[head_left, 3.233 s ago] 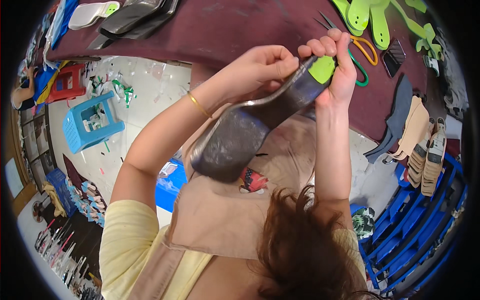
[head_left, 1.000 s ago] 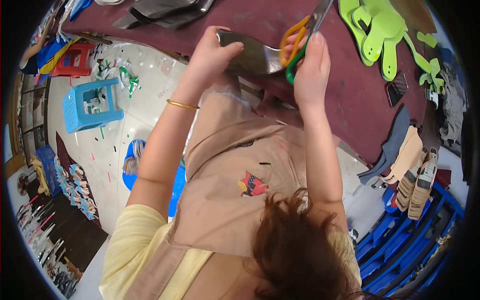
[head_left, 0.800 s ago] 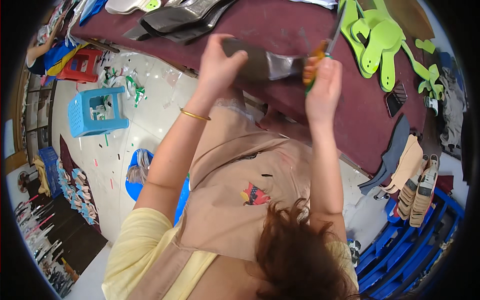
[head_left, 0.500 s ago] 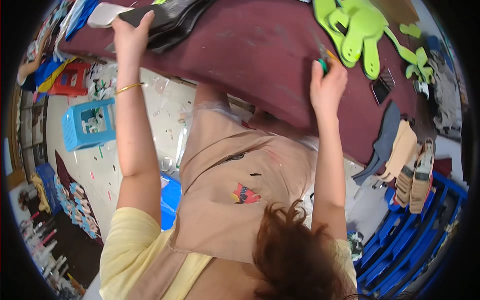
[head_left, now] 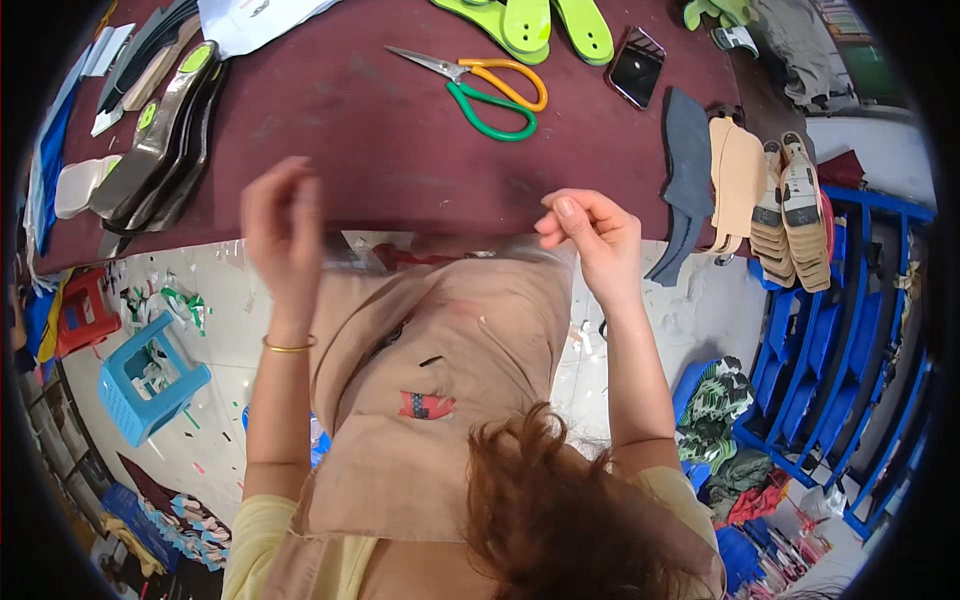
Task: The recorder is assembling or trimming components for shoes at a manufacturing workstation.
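Over the table's near edge, my left hand [head_left: 283,235] is raised and smeared by motion. Its fingers are too blurred to read, and I see nothing in it. My right hand [head_left: 598,240] hovers by the same edge, open and loosely curled, with nothing visible in it. Scissors [head_left: 458,72] with one orange and one green handle lie beyond the hands, blades pointing left. Left of my left hand rests a stack of dark glossy strap-shaped pieces [head_left: 160,150] with lime patches. Lime-green sole-shaped pieces [head_left: 527,28] lie at the far side.
A phone [head_left: 637,68] lies on the maroon table [head_left: 350,130]. Dark grey pieces [head_left: 687,165], beige pieces [head_left: 735,180] and stacked sandal-like pieces [head_left: 790,215] line its right edge. Blue racks [head_left: 850,320] stand at right; a light-blue stool [head_left: 150,385] stands at left on the littered floor.
The scissors have left my right hand and lie on the table. My left hand has let go of the dark pieces. Both hands have drawn back toward me, and the view has shifted.
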`<state>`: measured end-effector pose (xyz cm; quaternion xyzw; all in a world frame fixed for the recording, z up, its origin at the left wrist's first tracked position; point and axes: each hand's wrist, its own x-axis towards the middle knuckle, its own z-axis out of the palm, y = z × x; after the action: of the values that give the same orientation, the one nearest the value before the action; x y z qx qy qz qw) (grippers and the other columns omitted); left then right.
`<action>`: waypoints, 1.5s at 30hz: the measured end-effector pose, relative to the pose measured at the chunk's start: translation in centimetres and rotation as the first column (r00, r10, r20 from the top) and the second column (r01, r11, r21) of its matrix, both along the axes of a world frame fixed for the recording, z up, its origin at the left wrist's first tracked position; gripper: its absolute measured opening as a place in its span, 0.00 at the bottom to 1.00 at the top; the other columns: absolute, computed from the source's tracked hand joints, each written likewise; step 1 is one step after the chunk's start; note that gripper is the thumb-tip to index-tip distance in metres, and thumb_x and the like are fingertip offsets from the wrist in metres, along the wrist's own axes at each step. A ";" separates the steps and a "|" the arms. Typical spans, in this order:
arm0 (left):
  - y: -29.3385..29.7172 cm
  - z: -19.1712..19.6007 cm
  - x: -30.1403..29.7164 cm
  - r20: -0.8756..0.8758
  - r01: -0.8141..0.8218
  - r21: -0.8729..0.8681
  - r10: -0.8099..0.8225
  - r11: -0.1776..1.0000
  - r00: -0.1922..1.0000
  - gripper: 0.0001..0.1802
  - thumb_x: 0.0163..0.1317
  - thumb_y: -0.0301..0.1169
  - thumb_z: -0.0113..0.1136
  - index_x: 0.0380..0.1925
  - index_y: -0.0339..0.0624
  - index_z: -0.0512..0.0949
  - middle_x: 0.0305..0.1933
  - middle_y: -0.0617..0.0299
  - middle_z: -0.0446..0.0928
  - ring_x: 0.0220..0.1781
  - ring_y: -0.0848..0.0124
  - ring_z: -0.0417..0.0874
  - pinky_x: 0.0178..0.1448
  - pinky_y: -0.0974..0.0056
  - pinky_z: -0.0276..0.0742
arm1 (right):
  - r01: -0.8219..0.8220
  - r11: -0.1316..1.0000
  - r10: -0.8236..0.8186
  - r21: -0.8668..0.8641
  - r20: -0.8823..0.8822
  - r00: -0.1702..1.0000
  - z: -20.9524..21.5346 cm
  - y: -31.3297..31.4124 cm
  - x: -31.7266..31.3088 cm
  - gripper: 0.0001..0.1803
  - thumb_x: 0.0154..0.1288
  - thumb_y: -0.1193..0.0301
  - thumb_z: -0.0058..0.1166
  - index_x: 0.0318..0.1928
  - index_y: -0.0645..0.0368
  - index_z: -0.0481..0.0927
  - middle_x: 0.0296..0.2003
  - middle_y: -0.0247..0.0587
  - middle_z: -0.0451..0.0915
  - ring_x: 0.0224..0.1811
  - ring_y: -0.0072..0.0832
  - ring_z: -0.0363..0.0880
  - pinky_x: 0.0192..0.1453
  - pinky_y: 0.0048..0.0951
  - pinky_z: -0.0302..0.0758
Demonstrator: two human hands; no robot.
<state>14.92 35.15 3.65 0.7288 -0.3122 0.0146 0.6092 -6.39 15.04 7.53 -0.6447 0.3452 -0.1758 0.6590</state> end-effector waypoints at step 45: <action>-3.4 0.2 -4.5 -0.205 0.166 0.133 -0.137 0.977 0.969 0.01 0.55 0.22 0.52 0.27 0.35 0.72 0.23 0.56 0.70 0.23 0.68 0.73 0.28 0.65 0.69 | -0.192 0.812 -0.019 0.550 0.355 0.935 -0.4 5.7 0.7 0.25 0.74 0.55 0.37 0.57 0.63 0.71 0.46 0.42 0.77 0.44 0.25 0.73 0.50 0.26 0.69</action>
<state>10.45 31.71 3.90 0.7441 -0.3063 -0.1268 0.5800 -5.66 20.70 7.14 -0.3890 0.2314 -0.1423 0.8803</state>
